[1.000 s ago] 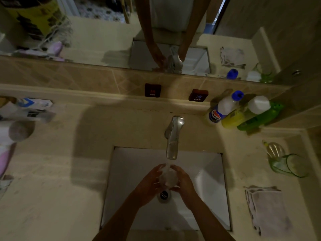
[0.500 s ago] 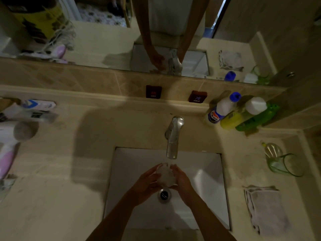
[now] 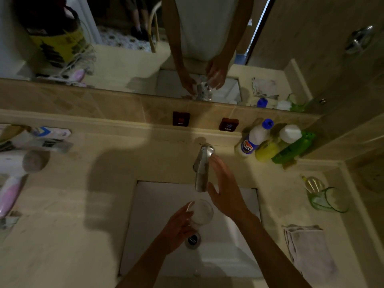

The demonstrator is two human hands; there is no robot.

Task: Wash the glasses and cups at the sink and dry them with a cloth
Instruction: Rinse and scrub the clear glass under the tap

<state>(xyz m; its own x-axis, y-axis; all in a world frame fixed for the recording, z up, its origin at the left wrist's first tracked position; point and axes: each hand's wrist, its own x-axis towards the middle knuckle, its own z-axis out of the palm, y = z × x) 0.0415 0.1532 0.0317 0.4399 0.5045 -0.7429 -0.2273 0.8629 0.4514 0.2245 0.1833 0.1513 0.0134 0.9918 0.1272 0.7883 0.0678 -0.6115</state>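
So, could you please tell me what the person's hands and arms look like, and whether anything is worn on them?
Both are bare. The left hand and the right hand show no gloves, and I can see no rings, watch or bracelet in this dim light. Both forearms are uncovered up to the bottom edge of the picture, with no sleeve in sight. In the mirror the arms also look bare, below a light-coloured top.
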